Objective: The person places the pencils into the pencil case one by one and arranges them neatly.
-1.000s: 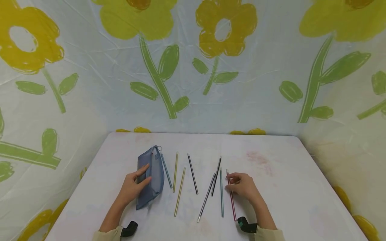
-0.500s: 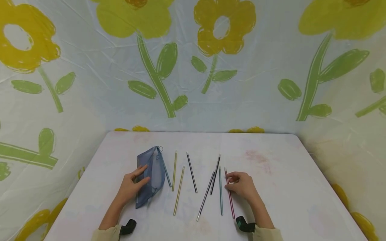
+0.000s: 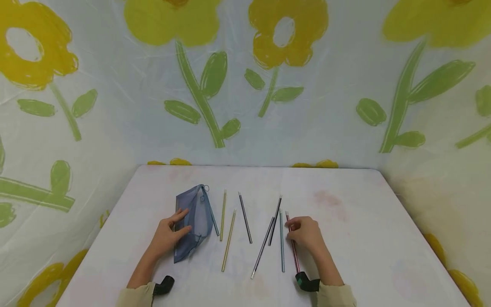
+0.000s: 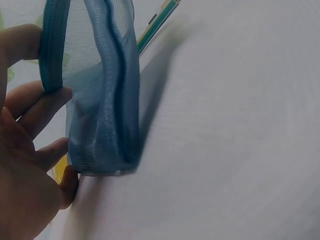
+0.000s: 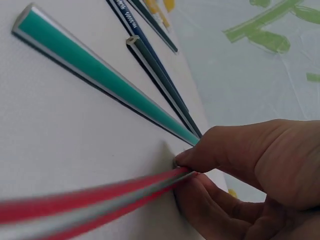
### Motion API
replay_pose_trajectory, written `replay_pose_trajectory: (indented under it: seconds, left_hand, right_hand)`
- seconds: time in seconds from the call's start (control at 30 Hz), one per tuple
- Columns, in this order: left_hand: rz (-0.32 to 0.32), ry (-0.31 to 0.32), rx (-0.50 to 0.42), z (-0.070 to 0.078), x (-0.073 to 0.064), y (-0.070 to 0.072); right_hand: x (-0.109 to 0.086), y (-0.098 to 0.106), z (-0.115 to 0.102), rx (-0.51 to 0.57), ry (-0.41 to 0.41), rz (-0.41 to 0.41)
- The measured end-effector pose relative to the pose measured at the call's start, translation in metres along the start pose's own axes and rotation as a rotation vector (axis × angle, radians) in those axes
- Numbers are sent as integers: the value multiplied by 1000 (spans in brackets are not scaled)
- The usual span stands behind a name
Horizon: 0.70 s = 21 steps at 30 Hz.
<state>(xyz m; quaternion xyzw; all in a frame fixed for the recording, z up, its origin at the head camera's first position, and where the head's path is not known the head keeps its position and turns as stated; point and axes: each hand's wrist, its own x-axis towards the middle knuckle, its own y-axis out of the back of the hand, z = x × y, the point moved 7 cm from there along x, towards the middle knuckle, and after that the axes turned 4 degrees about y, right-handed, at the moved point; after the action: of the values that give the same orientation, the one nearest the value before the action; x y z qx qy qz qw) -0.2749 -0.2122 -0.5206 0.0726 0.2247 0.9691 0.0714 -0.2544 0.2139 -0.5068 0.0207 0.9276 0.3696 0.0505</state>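
Note:
My left hand (image 3: 168,233) grips the left side of a blue mesh pencil case (image 3: 201,213), which stands on its side with its zipped mouth parted. In the left wrist view, fingers lie along the zip edge of the pencil case (image 4: 122,100), and a teal pencil (image 4: 159,22) shows behind it. Thumb and fingertips of my right hand (image 3: 308,232) pinch a red-and-silver pencil (image 5: 100,207) near its far end. Just left of that hand lies another teal pencil (image 3: 282,247), also seen close up in the right wrist view.
Two dark pencils (image 3: 262,249) lie crossed near the middle, with one more dark pencil (image 3: 245,218) to their left. Two yellow pencils (image 3: 229,241) lie nearer the case. The white table (image 3: 368,204) backs onto a flowered curtain (image 3: 326,111).
My right thumb and fingers have closed on the red pencil, and its near end now passes behind the wrist camera. The pencil case's mouth has spread slightly to the right.

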Motion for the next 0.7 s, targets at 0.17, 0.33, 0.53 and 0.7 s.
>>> replay_pose_trajectory:
  seconds: [0.17, 0.33, 0.53, 0.7]
  left_hand:
    - [-4, -31, 14, 4, 4, -1]
    - [-2, -37, 20, 5, 4, -2]
    - [11, -30, 26, 7, 5, -1]
    - [9, -7, 6, 4, 1, -3]
  right_hand:
    - [5, 2, 1, 49, -31, -30]
    - [10, 3, -2, 110, -16, -42]
    - [21, 1, -30, 258, 61, -56]
    - [28, -20, -64, 320, 125, -124]
